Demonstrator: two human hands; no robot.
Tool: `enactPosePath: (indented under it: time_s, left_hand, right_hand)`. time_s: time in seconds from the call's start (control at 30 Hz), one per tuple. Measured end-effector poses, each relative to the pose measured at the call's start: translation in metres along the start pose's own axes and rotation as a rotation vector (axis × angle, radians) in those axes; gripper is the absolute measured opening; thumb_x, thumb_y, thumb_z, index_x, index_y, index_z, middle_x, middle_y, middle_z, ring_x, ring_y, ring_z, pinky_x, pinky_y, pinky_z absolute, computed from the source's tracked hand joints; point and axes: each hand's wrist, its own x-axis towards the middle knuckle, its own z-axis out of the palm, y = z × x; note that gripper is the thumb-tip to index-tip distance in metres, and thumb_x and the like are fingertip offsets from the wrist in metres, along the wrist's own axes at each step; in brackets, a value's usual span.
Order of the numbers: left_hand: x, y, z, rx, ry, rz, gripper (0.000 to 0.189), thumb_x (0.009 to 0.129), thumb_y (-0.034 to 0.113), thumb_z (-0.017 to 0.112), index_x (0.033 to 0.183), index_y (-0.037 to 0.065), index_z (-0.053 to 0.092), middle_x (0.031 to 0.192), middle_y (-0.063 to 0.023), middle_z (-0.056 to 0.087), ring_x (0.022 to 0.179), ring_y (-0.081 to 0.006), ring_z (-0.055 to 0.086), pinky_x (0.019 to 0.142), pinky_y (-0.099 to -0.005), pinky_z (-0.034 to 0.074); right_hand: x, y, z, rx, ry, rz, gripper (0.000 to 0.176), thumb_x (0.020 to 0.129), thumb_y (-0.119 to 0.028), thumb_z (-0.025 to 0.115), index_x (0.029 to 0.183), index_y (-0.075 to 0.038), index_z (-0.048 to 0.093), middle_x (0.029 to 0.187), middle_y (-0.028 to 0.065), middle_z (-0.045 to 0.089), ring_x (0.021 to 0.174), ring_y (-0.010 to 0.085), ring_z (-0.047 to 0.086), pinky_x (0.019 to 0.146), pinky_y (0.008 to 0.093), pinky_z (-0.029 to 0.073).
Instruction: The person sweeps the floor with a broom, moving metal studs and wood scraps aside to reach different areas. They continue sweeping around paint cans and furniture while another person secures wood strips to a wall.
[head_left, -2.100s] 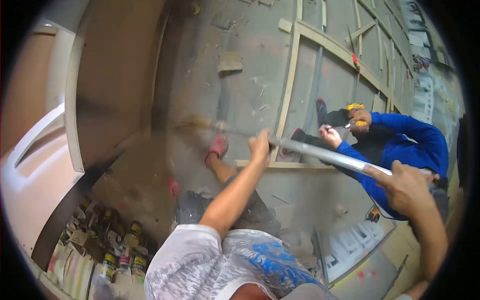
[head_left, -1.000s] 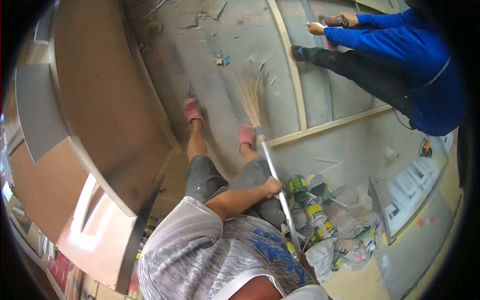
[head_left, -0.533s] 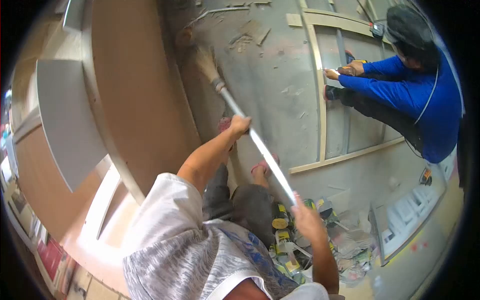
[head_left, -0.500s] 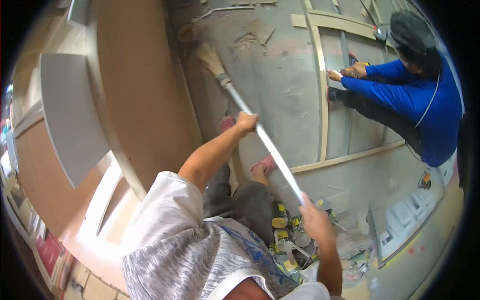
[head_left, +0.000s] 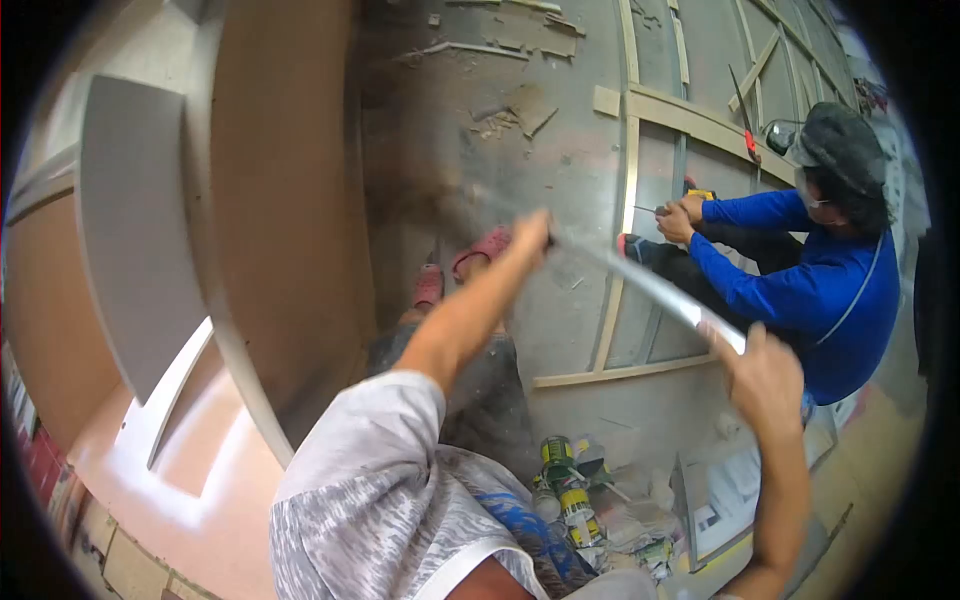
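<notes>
Here the left hand (head_left: 533, 232) is closed in a fist round the lower part of a long silvery metal broom handle (head_left: 650, 288), and the right hand (head_left: 765, 368) is wrapped round its upper end, fingers curled over the pole with the thumb raised. The handle runs slantwise between the 2 hands, out in front of the person's chest. Its bristle end (head_left: 445, 205) is only a brownish motion blur low over the dusty grey concrete floor (head_left: 560, 180), just ahead of the 2 red sandals (head_left: 485, 250), so I cannot tell whether it touches the floor. As a judgement, the sweeping looks partly done at most. Flat wood offcuts and splinters (head_left: 528, 105) lie scattered further up the floor, near the tall curved brown board (head_left: 285, 200) standing on the left, and no gathered heap of dust shows. A cluster of yellow-labelled cans (head_left: 565, 485) with crumpled rubbish sits close to the person's legs. To the right a co-worker in a blue long-sleeved top (head_left: 820, 295) crouches over a pale wooden batten frame (head_left: 628, 150) laid on the floor, hands busy with a small yellow tool (head_left: 700, 195), well apart from the broom.
</notes>
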Motion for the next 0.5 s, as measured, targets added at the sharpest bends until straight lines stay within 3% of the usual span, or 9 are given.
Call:
enactPosePath:
  time_s: [0.03,0.1,0.13,0.27,0.3,0.37,0.43,0.47,0.5]
  left_hand:
    - [0.038,0.029,0.008,0.087,-0.043,0.074,0.015,0.079,0.017,0.052,0.080,0.003,0.055,0.075,-0.0084,0.054,0.065,-0.0213,0.053,0.058,-0.0361,0.044]
    - [0.077,0.105,0.038,-0.130,-0.091,0.141,0.013,0.080,0.013,0.052,0.082,0.000,0.053,0.075,-0.0093,0.054,0.068,-0.0213,0.056,0.064,-0.0357,0.050]
    - [0.106,0.139,0.049,-0.097,-0.132,0.172,0.014,0.079,0.011,0.053,0.080,-0.003,0.053,0.076,-0.0108,0.054,0.065,-0.0225,0.058,0.059,-0.0350,0.052]
    - [0.121,0.158,0.075,0.102,-0.085,0.196,0.015,0.077,0.010,0.056,0.077,-0.005,0.052,0.074,-0.0109,0.055,0.061,-0.0238,0.059,0.052,-0.0340,0.054]
    - [0.091,0.154,0.088,0.208,-0.010,0.240,0.017,0.076,0.010,0.058,0.078,-0.006,0.053,0.073,-0.0116,0.055,0.060,-0.0237,0.059,0.051,-0.0340,0.054]
    - [0.066,0.127,0.095,0.336,-0.057,0.307,0.024,0.075,0.014,0.061,0.075,-0.009,0.053,0.073,-0.0152,0.057,0.060,-0.0231,0.059,0.051,-0.0366,0.052]
    - [0.035,0.080,0.087,0.533,-0.105,0.384,0.021,0.071,0.014,0.064,0.073,-0.005,0.055,0.067,-0.0117,0.058,0.059,-0.0201,0.058,0.053,-0.0334,0.048]
    - [0.002,0.054,0.085,0.413,-0.128,0.406,0.020,0.069,0.013,0.064,0.073,-0.005,0.055,0.067,-0.0113,0.058,0.059,-0.0190,0.057,0.054,-0.0329,0.047]
    - [0.002,0.011,0.065,0.592,-0.110,0.487,0.018,0.069,0.012,0.062,0.071,-0.004,0.055,0.066,-0.0122,0.058,0.057,-0.0195,0.058,0.051,-0.0328,0.047]
  right_hand:
    - [0.030,0.007,0.003,0.041,0.005,0.057,0.043,0.079,-0.018,0.055,0.118,-0.033,0.052,0.067,0.0121,0.047,0.053,0.0268,0.052,0.048,0.0374,0.043]
    - [0.084,0.020,0.007,0.099,0.069,0.104,0.037,0.082,-0.025,0.055,0.118,-0.029,0.052,0.066,0.0139,0.047,0.055,0.0286,0.054,0.047,0.0384,0.043]
    - [0.105,0.028,0.012,0.068,0.097,0.119,0.037,0.083,-0.025,0.055,0.119,-0.029,0.052,0.066,0.0142,0.047,0.055,0.0287,0.054,0.047,0.0382,0.043]
    - [0.111,0.048,0.043,0.286,0.173,0.164,0.039,0.084,-0.023,0.053,0.121,-0.030,0.050,0.066,0.0139,0.048,0.054,0.0290,0.055,0.047,0.0383,0.045]
    - [0.097,0.048,0.052,0.304,0.033,0.201,0.039,0.084,-0.026,0.053,0.123,-0.029,0.049,0.065,0.0150,0.047,0.053,0.0303,0.054,0.047,0.0390,0.044]
    - [0.052,0.044,0.070,0.494,0.017,0.229,0.045,0.081,-0.026,0.058,0.125,-0.029,0.047,0.066,0.0152,0.047,0.053,0.0314,0.054,0.048,0.0393,0.044]
    - [-0.012,0.029,0.091,0.681,-0.056,0.298,0.049,0.080,-0.025,0.060,0.126,-0.027,0.046,0.068,0.0156,0.049,0.056,0.0321,0.054,0.049,0.0410,0.044]
    - [-0.046,0.015,0.100,0.797,-0.092,0.331,0.049,0.079,-0.024,0.060,0.126,-0.027,0.046,0.069,0.0160,0.049,0.057,0.0323,0.054,0.050,0.0416,0.044]
    - [-0.082,-0.002,0.099,0.895,-0.291,0.376,0.048,0.078,-0.018,0.059,0.125,-0.018,0.048,0.073,0.0180,0.051,0.065,0.0357,0.053,0.057,0.0439,0.043]
